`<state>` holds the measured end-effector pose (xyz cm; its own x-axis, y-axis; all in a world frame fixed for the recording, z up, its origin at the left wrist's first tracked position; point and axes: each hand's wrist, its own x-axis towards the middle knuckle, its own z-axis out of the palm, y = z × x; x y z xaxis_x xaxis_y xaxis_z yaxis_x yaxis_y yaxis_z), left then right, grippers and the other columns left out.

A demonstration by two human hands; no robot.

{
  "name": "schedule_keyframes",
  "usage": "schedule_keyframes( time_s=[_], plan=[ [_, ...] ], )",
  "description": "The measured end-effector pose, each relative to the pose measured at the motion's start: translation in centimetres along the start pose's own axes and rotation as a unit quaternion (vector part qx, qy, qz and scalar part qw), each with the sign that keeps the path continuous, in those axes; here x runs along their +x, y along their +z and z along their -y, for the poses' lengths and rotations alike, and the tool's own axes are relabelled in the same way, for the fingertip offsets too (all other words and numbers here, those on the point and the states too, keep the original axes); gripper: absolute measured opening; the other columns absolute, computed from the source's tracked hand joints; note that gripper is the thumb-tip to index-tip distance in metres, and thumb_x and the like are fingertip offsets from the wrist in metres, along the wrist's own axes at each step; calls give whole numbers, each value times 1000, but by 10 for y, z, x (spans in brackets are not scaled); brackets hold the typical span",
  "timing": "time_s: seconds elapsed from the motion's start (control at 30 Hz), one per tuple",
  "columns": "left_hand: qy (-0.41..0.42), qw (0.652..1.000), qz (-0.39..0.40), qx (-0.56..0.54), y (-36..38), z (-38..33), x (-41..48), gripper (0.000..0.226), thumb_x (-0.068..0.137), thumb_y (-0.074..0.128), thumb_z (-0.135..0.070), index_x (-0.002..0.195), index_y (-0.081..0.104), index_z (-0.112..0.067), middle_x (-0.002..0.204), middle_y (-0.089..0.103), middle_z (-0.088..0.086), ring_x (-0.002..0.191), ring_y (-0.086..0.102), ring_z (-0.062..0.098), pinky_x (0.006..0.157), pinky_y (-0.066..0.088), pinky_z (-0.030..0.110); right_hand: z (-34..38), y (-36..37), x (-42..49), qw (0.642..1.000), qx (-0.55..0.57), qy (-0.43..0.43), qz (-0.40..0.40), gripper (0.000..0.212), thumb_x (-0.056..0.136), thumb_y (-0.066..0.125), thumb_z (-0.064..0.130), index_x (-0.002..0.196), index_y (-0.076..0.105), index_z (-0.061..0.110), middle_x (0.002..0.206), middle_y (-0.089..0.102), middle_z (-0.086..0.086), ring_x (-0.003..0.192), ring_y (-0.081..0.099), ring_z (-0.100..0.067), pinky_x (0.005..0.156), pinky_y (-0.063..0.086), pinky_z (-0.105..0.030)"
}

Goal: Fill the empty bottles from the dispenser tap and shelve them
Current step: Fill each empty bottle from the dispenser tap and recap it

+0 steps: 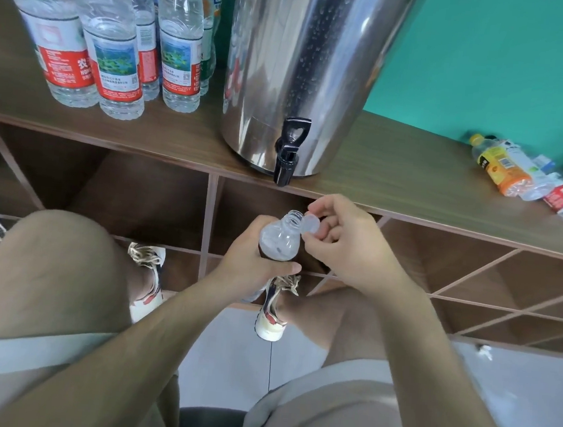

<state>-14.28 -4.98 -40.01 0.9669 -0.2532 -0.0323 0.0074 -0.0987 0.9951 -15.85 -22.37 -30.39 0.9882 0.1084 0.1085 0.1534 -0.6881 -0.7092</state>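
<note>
The left grip (pixel 251 262) wraps round the shoulder of a clear plastic bottle (pixel 279 244), thumb across the front, holding it upright. The right grip (pixel 346 243) pinches the loose cap (pixel 309 226) between thumb and fingertips, tilted just beside the open mouth. How much water is inside I cannot tell. The likeliest slip is the small smooth cap escaping that pinch and dropping to the floor below both grips. A hard squeeze from the left grip could buckle the thin wall and push water out. The black tap (pixel 287 155) of the steel dispenser (pixel 305 60) sits above and beyond the grips at the worktop (pixel 397 176) edge, and a mouth off-centre there would spill.
</note>
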Motion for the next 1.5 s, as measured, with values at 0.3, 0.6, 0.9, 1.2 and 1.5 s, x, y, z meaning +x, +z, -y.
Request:
schedule_keyframes(
  time_s=[0.3,0.6,0.9,1.2,1.5],
  plan=[
    [29,998,42,35,1,-6,-17,59,73,90,-7,117,54,-26,106,65,-4,94,64,1,75,51,15,20,-19,-22,994,-83,-47,46,31,97,76,16,127,67,18,112,68,13,103,66,-3,92,54,-19],
    [48,991,47,114,0,-11,-15,57,77,84,-10,119,52,-29,103,62,-7,98,64,16,83,54,24,27,-32,-8,980,-139,-77,123,31,93,77,4,121,73,17,115,68,8,102,69,-11,96,55,-26],
    [83,988,90,96,-6,-38,-22,48,77,81,-1,117,60,-18,103,67,8,96,67,23,82,55,33,46,-36,-2,886,-390,-239,71,44,103,45,53,84,58,16,72,50,8,68,49,-21,59,36,-34],
    [127,991,-26,26,-20,-75,-33,59,73,88,-2,116,58,-29,99,72,-6,95,68,1,80,51,11,114,-28,12,823,-533,-197,-7,58,107,27,41,58,40,14,57,39,0,56,40,-27,51,20,-31],
    [217,961,-164,47,-99,-125,-13,56,72,89,-10,117,58,-24,102,71,-8,96,69,7,83,54,20,206,-17,81,841,-450,-291,-69,61,103,32,43,50,35,14,49,35,1,52,40,-24,52,16,-28]
  ],
)
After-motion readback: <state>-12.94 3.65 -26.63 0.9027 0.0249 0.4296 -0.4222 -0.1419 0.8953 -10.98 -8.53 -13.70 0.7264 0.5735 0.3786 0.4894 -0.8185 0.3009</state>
